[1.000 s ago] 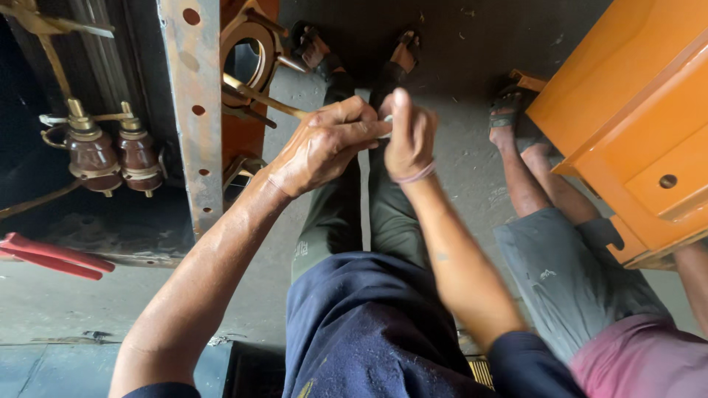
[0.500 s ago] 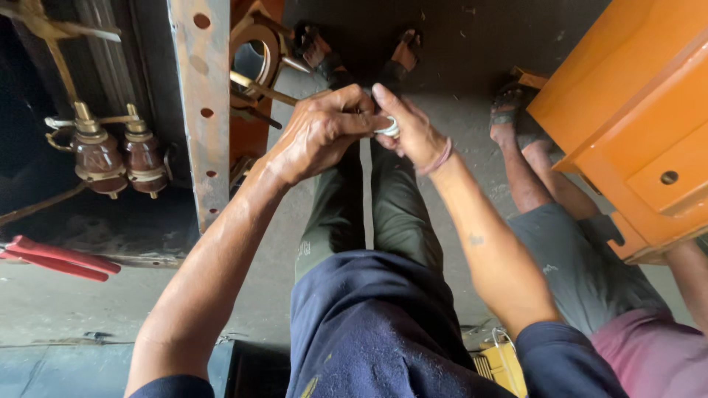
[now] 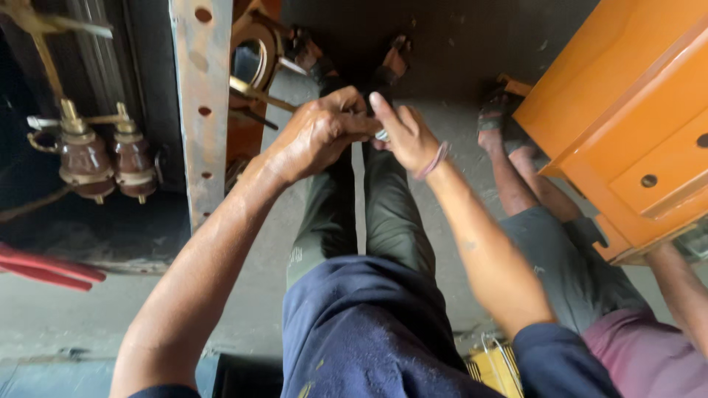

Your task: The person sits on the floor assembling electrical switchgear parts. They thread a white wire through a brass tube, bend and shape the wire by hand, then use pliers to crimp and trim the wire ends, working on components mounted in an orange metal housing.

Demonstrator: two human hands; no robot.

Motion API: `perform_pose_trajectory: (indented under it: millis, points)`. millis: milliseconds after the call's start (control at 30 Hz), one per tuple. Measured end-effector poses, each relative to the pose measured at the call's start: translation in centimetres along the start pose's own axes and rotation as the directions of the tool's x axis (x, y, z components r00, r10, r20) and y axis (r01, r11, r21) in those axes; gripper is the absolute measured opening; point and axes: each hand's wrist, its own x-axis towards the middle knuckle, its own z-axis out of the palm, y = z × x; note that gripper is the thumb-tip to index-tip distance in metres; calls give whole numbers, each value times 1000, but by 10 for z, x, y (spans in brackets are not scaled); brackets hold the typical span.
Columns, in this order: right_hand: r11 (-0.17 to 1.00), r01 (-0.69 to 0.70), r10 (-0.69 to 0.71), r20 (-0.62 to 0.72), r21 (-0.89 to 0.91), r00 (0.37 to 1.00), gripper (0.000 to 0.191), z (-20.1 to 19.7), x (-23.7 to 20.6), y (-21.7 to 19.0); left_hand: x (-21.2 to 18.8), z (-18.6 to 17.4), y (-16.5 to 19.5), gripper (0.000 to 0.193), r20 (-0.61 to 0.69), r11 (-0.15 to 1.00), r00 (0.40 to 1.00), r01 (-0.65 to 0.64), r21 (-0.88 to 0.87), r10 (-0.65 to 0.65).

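Note:
My left hand and my right hand meet above my legs in dark green trousers. Between their fingertips sits a small shiny metal part, like a nut or washer. The left fingers curl over it and the right thumb and forefinger pinch it. A thin thread band circles my right wrist. Most of the small part is hidden by my fingers.
A grey steel upright with holes stands left, with two brown insulators beside it and an orange ring fitting behind. Red handles lie at the left edge. An orange cabinet is right. Another person's legs sit beside me.
Both hands have stayed together on the small part; the right hand's fingers have shifted from folded over to pinching, and my view has moved slightly.

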Motion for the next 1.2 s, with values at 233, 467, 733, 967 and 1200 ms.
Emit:
perform_pose_trajectory:
  millis: [233, 467, 733, 967, 1200]
  points:
    - [558, 401, -707, -162, -727, 689, 43, 45, -18, -15, -5, 3, -5, 18, -63, 990, 991, 114, -88, -120]
    - [949, 45, 13, 181, -311, 983, 48, -10, 20, -6, -4, 20, -14, 19, -129, 986, 980, 142, -87, -152]
    - [657, 317, -313, 135, -684, 940, 48, -35, -17, -8, -5, 36, -21, 42, -54, 999, 998, 44, 29, -43]
    - [370, 203, -448, 17, -906, 894, 46, -30, -53, -8, 22, 40, -40, 17, 327, 973, 945, -65, 219, -11]
    - [636, -134, 120, -75, -760, 990, 68, -38, -30, -38, 4, 50, -47, 26, 150, 957, 983, -141, 254, 105]
